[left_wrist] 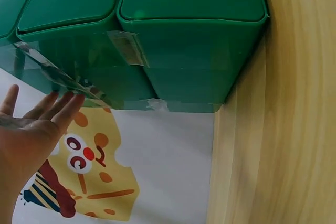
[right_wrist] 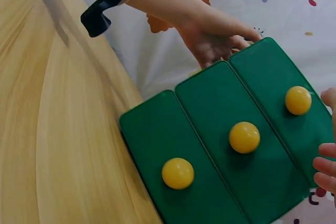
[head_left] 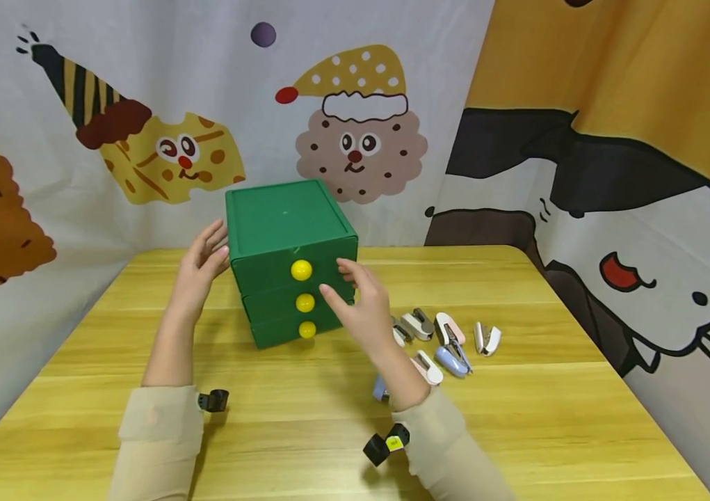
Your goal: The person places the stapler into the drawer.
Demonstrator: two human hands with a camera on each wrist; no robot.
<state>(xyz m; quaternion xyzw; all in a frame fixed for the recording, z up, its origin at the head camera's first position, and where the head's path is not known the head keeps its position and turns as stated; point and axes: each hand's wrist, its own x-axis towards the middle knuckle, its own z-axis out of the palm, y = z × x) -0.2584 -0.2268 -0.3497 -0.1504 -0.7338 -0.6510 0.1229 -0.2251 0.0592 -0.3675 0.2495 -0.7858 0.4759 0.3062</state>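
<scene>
A green three-drawer box (head_left: 292,216) with a round yellow knob (head_left: 301,270) on each drawer front stands on the table, its drawers closed. My left hand (head_left: 198,271) is at the box's left side, fingers extended and fingertips right at the side wall. The left wrist view shows that hand (left_wrist: 31,135) beside clear tape on the wall. My right hand (head_left: 364,306) is at the front right edge of the box, thumb and fingers spread apart, nothing between them. In the right wrist view only part of the right hand (right_wrist: 326,169) shows at the frame edge.
Several mini staplers lie right of the box: a grey one (head_left: 418,324), a pink and white one (head_left: 448,327), a blue one (head_left: 453,362) and white ones (head_left: 488,339). The right forearm partly covers the group. A printed curtain (head_left: 204,42) hangs behind the wooden table (head_left: 304,445).
</scene>
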